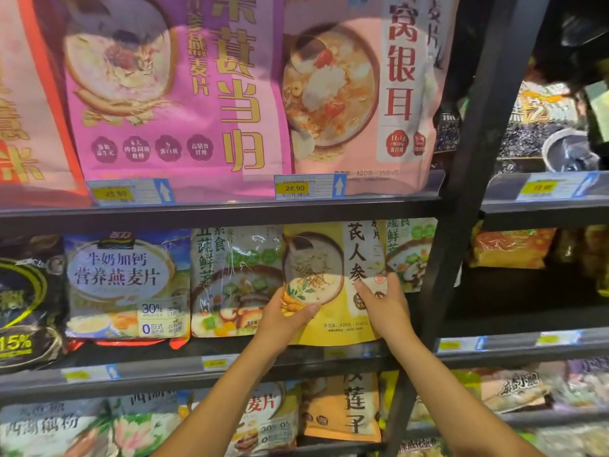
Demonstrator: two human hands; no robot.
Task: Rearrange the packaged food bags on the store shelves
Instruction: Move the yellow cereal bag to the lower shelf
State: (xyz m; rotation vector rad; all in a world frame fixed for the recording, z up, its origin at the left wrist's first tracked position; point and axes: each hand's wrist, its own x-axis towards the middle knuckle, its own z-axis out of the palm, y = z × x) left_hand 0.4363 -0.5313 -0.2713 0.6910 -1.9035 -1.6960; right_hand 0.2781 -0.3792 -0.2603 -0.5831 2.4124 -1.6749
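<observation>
A yellow oatmeal bag (333, 278) with a bowl picture stands upright on the middle shelf, in front of green vegetable-oatmeal bags (230, 278). My left hand (286, 316) grips its lower left corner, thumb across the front. My right hand (384, 300) holds its lower right edge, thumb on the front. A blue milk-oatmeal bag (125, 285) stands further left. Another green bag (412, 252) peeks out behind the yellow one on the right.
The upper shelf carries a large purple bag (171, 87) and a pink bag (359, 87), with price tags (296, 188) on the rail. A black upright post (461, 192) divides the shelving. An orange bag (342, 410) and others fill the lower shelf.
</observation>
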